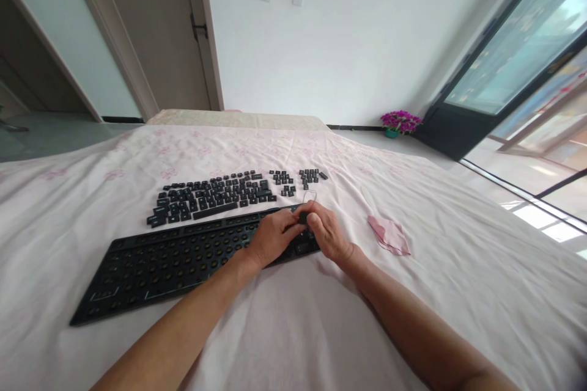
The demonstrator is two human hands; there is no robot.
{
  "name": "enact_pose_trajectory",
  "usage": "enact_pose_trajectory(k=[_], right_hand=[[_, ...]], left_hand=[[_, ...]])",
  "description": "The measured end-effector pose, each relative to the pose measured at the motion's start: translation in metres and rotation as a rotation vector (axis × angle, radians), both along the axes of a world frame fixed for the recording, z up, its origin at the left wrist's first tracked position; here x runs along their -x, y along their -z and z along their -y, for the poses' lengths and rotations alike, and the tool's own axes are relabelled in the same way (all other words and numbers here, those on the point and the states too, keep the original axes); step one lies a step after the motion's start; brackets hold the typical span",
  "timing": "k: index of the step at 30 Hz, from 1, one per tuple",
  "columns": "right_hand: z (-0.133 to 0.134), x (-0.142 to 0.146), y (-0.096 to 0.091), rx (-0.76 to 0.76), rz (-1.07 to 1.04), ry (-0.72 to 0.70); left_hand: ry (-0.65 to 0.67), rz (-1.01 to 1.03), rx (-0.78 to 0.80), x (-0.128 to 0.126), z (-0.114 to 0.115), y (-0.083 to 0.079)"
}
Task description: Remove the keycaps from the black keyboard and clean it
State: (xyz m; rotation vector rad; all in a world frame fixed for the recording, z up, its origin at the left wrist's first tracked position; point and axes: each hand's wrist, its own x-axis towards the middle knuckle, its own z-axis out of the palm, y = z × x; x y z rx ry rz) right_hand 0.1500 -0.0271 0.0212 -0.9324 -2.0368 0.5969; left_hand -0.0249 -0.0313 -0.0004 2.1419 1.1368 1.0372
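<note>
Above the right end of a black keyboard (151,270), my two hands meet at the fingertips. The keyboard lies at a slant with its keycaps off over most of it, showing bare key positions. My left hand (274,233) is closed, its fingertips at a small black piece, which looks like a keycap (303,217). My right hand (326,231) curls around the same spot, thumb bent in. From behind its fingers rises a thin pale wire loop, apparently part of a keycap puller (310,193); the rest is hidden by the fingers.
Loose black keycaps (213,193) lie in rows behind the keyboard, with smaller groups (309,177) to the right. A folded pink cloth (389,236) rests at the right on the wrinkled pale bedsheet (458,269). Beyond stand a door, a white wall and potted purple flowers (400,122).
</note>
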Motion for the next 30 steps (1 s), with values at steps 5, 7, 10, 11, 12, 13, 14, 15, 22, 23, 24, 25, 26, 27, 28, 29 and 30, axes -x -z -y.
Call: enact_pose_trajectory(k=[5,7,10,11,12,13,14,15,22,23,24,25,26,27,28,29,30], right_hand=[[-0.002,-0.010,-0.002,0.102,0.143,0.020],[-0.003,-0.010,0.000,0.132,0.205,0.035],[-0.006,-0.006,0.003,0.130,0.227,0.065],[-0.007,-0.004,0.003,0.126,0.228,0.069],[-0.007,-0.002,0.002,0.123,0.228,0.069],[-0.007,-0.001,0.002,0.120,0.229,0.068],[-0.007,0.000,0.001,0.118,0.232,0.067],[-0.007,0.001,0.001,0.119,0.237,0.063],[-0.008,-0.004,-0.006,0.462,0.052,-0.011],[-0.009,-0.005,-0.007,0.556,0.001,-0.038],[-0.009,-0.007,-0.008,0.632,-0.050,-0.063],[-0.010,-0.008,-0.008,0.687,-0.100,-0.081],[-0.010,-0.008,-0.008,0.725,-0.147,-0.090],[-0.011,-0.009,-0.007,0.749,-0.187,-0.090],[-0.012,-0.009,-0.005,0.762,-0.220,-0.081],[-0.014,-0.009,-0.003,0.771,-0.243,-0.063],[-0.017,-0.010,-0.001,0.770,-0.259,-0.035]], left_hand=[[-0.195,0.234,0.062,0.005,-0.005,0.002],[-0.193,0.308,0.102,0.007,-0.005,0.003],[-0.133,0.375,0.164,0.007,-0.003,0.003],[-0.125,0.381,0.173,0.006,-0.003,0.003],[-0.126,0.377,0.169,0.007,-0.002,0.003],[-0.130,0.360,0.155,0.007,-0.002,0.002],[-0.132,0.336,0.132,0.007,-0.002,0.002],[-0.129,0.307,0.104,0.007,-0.001,0.001],[-0.121,0.224,0.022,0.008,-0.002,0.001],[-0.115,0.231,0.024,0.008,-0.002,0.000],[-0.104,0.241,0.026,0.008,-0.001,0.000],[-0.091,0.251,0.028,0.008,-0.001,0.000],[-0.083,0.262,0.029,0.008,0.000,-0.001],[-0.082,0.273,0.030,0.008,0.001,-0.002],[-0.092,0.284,0.029,0.008,0.002,-0.002],[-0.111,0.294,0.028,0.008,0.002,-0.003],[-0.134,0.304,0.026,0.008,0.003,-0.004]])
